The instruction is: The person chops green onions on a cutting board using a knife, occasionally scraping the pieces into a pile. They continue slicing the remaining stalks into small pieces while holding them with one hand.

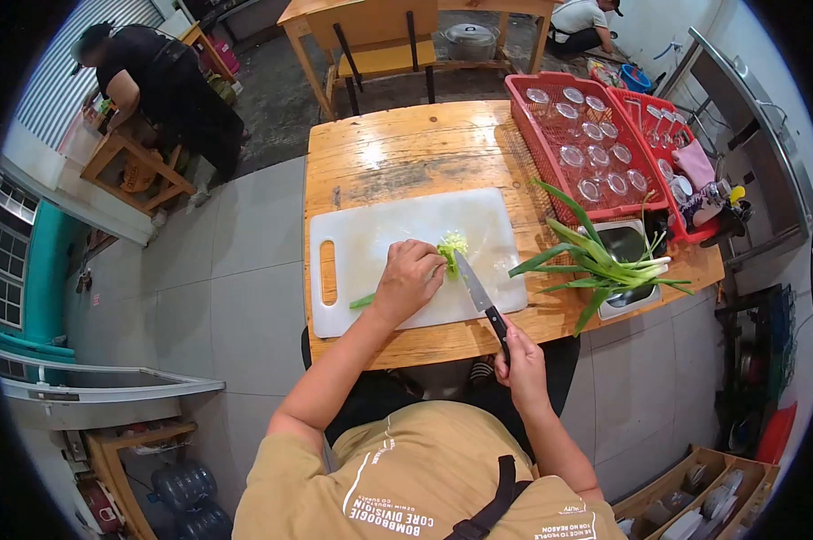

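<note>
My left hand (410,274) is closed over green leek leaves (362,301) on a white cutting board (357,232); a piece of leaf sticks out behind it toward the lower left. In my right hand (522,362) is the black handle of a kitchen knife (474,286). Its blade points up and left, with the tip beside the cut leaf edge near my left fingers. Small pale-green chopped bits (454,241) lie just beyond those fingers. Right of the board, whole leeks (596,259) rest across a metal container (615,314), leaves toward the board.
A red plastic crate (528,135) of upturned glasses stands at the table's back right. A second red basket (692,236) holds stemware and a pink cloth. A chair (387,65) stands beyond the wooden table (397,135). One person (168,85) bends at far left; another (584,25) crouches at far right.
</note>
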Demonstrator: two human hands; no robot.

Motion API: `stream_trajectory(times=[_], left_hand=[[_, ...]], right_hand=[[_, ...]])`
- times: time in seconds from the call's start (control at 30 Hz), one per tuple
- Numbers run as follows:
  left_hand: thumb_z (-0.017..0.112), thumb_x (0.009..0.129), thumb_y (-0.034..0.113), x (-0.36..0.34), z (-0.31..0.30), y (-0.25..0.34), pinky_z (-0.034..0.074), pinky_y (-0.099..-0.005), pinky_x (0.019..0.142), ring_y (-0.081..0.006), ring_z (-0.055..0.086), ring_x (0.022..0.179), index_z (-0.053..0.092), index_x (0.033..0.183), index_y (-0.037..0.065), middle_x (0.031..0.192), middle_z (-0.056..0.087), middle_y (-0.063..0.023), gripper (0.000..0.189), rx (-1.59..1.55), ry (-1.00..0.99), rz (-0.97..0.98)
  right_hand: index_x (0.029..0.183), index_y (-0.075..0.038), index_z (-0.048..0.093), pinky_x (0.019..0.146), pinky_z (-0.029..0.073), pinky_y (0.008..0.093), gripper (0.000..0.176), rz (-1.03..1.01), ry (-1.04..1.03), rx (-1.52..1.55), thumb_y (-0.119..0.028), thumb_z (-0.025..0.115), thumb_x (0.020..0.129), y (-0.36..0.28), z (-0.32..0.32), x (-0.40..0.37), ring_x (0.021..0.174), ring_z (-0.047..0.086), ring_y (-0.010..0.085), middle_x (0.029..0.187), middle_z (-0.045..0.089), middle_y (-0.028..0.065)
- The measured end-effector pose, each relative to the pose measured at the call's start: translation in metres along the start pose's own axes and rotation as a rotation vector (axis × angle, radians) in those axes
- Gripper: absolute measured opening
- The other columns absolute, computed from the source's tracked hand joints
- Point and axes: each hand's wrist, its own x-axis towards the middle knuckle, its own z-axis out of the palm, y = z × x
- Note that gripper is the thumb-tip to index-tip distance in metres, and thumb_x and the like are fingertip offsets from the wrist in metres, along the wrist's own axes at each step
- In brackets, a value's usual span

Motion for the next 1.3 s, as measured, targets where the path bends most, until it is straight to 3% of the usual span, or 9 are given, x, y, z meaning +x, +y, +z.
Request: stream_trajectory(times=[0.07,0.43,0.63,0.7,0.9,0.97,1.2,1.3], left_hand=[[0.079,0.094,0.007,-0.001,0.003,-0.002,0.046,-0.0468,0.104,-0.0265,0.068,0.108,0.076,0.108,0.008,0.106,0.072,-0.0061,0.015,0.009,-0.013,-0.001],[0.082,0.093,0.008,0.004,0.000,0.006,0.042,-0.0466,0.107,-0.0252,0.067,0.106,0.071,0.119,0.010,0.103,0.071,-0.0047,0.028,0.061,-0.106,-0.058],[0.082,0.093,0.010,0.006,-0.002,0.007,0.042,-0.0473,0.109,-0.0258,0.067,0.109,0.071,0.124,0.010,0.104,0.071,-0.0056,0.033,0.014,0.004,-0.016],[0.082,0.094,0.011,0.005,-0.002,0.004,0.042,-0.0475,0.110,-0.0260,0.067,0.113,0.071,0.125,0.010,0.110,0.072,-0.0053,0.034,0.067,-0.141,-0.079],[0.079,0.094,0.008,0.006,0.002,0.008,0.042,-0.0469,0.108,-0.0265,0.067,0.111,0.071,0.123,0.009,0.107,0.072,-0.0062,0.030,0.014,-0.019,0.000],[0.078,0.093,0.008,0.004,0.005,0.003,0.042,-0.0470,0.108,-0.0263,0.066,0.112,0.071,0.122,0.009,0.108,0.073,-0.0059,0.029,0.023,-0.048,-0.017],[0.079,0.091,0.009,0.002,0.005,0.002,0.042,-0.0461,0.108,-0.0255,0.067,0.112,0.074,0.115,0.010,0.105,0.073,-0.0046,0.024,0.054,-0.025,-0.006],[0.080,0.093,0.009,0.000,0.000,-0.001,0.042,-0.0469,0.108,-0.0260,0.068,0.112,0.074,0.111,0.009,0.108,0.073,-0.0056,0.020,0.032,-0.128,-0.048]], right_hand=[[0.160,-0.011,0.063,0.047,0.031,0.0222,0.045,-0.022,0.005,-0.019,-0.033,0.051,0.122,-0.001,-0.002,-0.002,0.053,0.043,0.0039,0.066,0.048,-0.0069],[0.159,-0.006,0.062,0.049,0.034,0.0222,0.045,-0.051,0.027,-0.064,-0.031,0.051,0.122,0.003,-0.006,-0.001,0.053,0.043,0.0035,0.066,0.048,-0.0072],[0.159,-0.006,0.062,0.048,0.034,0.0224,0.046,-0.066,0.041,-0.039,-0.031,0.051,0.122,0.008,-0.008,0.001,0.053,0.043,0.0034,0.066,0.049,-0.0072],[0.159,-0.006,0.062,0.048,0.034,0.0224,0.046,-0.061,0.043,-0.046,-0.031,0.052,0.122,0.009,-0.009,0.001,0.052,0.043,0.0034,0.066,0.049,-0.0072],[0.158,-0.006,0.063,0.048,0.034,0.0225,0.045,-0.061,0.034,-0.051,-0.031,0.053,0.122,0.008,-0.011,0.001,0.052,0.042,0.0034,0.067,0.050,-0.0072],[0.158,-0.010,0.064,0.045,0.030,0.0211,0.043,-0.080,0.058,-0.066,-0.031,0.053,0.122,0.013,-0.011,0.003,0.052,0.041,0.0030,0.069,0.042,-0.0083],[0.158,-0.010,0.065,0.046,0.032,0.0213,0.043,-0.084,0.045,-0.070,-0.030,0.054,0.122,0.015,-0.014,0.006,0.054,0.043,0.0027,0.075,0.041,-0.0088],[0.156,-0.004,0.065,0.049,0.035,0.0221,0.044,-0.081,0.064,-0.060,-0.028,0.053,0.122,0.012,-0.010,0.006,0.054,0.044,0.0029,0.069,0.051,-0.0066]])
